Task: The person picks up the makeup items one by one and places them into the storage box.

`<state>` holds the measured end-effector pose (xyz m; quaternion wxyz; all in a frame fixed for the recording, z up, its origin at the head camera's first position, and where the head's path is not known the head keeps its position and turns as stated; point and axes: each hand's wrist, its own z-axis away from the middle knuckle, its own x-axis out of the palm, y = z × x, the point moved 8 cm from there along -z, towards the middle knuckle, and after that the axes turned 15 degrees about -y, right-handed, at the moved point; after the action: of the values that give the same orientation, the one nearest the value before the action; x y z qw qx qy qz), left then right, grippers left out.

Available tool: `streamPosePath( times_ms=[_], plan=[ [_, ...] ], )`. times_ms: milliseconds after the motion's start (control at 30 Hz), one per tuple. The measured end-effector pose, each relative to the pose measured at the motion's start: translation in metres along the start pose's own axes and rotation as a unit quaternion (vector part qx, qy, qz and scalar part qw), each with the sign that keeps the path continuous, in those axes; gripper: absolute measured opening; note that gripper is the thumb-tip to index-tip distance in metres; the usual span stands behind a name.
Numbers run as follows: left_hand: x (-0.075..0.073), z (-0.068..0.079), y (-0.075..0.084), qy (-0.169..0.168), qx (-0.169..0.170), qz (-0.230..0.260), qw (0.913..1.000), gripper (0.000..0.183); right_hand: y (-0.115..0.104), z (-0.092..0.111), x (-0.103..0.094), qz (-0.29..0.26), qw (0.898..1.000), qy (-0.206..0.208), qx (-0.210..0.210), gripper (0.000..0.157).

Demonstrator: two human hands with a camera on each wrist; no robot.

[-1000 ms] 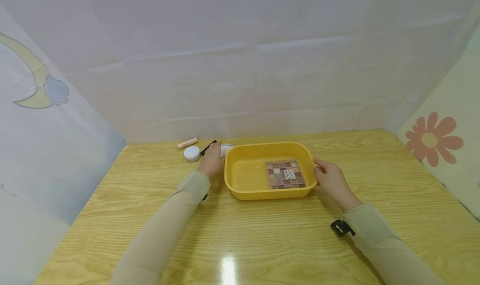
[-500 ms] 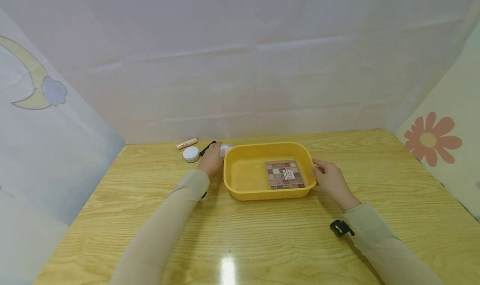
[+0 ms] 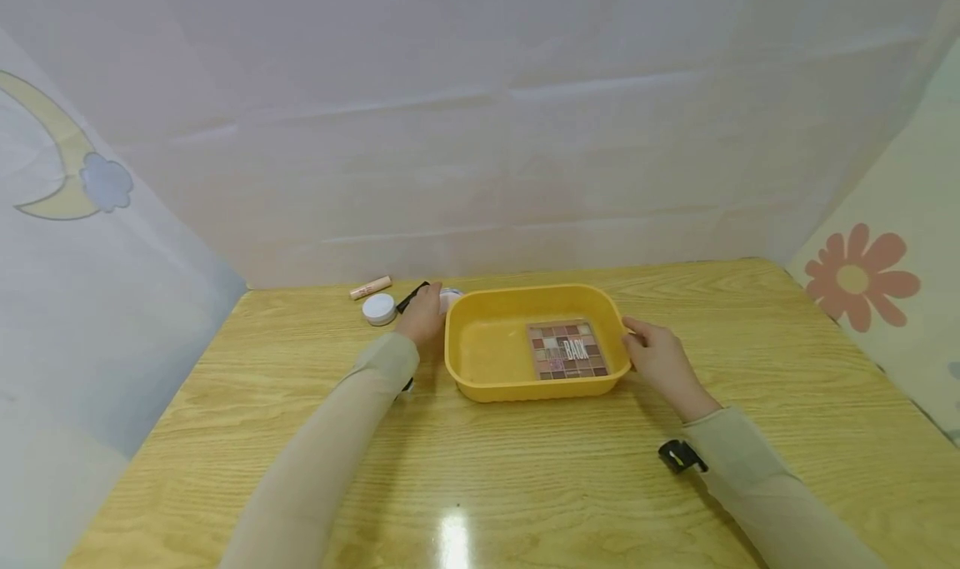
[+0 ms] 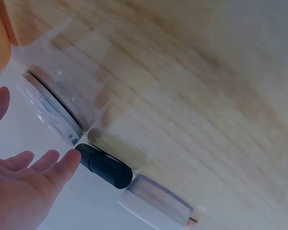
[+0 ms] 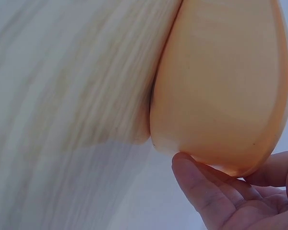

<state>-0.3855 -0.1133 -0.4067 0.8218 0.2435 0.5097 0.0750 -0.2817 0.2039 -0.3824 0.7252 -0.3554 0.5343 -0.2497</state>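
In mid-frame of the head view, a yellow tray (image 3: 536,391) held an eyeshadow palette (image 3: 567,352) at its right. The right hand (image 3: 663,365) pinched the tray's right end. Left of centre, the left hand (image 3: 422,317), fingers loosely extended, thumb apart, was beside a black tube (image 4: 105,166); contact was unclear.

a pale, creased sheet (image 3: 480,161) spans the top of the frame; a yellow crescent moon (image 3: 73,146) and blue cloud (image 3: 107,182) at upper left, a red flower (image 3: 852,280) at right, a wood-grained table (image 3: 570,477) below.
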Motion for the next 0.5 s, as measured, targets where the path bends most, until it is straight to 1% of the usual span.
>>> streamPosePath(
  times_ms=[200, 367, 500],
  plan=[
    [0.004, -0.005, -0.002, -0.019, -0.003, 0.0, 0.9998, 0.053, 0.0, 0.0, 0.0, 0.0, 1.0, 0.0, 0.004, 0.045],
    [0.004, -0.011, -0.003, -0.017, -0.008, -0.019, 0.9996, 0.051, -0.001, 0.0, -0.001, 0.005, 1.0, 0.007, -0.001, 0.044],
    [0.006, -0.019, -0.008, -0.023, -0.016, -0.024, 0.9993, 0.05, -0.002, 0.0, -0.001, 0.006, 1.0, 0.008, -0.003, 0.044]
  ],
)
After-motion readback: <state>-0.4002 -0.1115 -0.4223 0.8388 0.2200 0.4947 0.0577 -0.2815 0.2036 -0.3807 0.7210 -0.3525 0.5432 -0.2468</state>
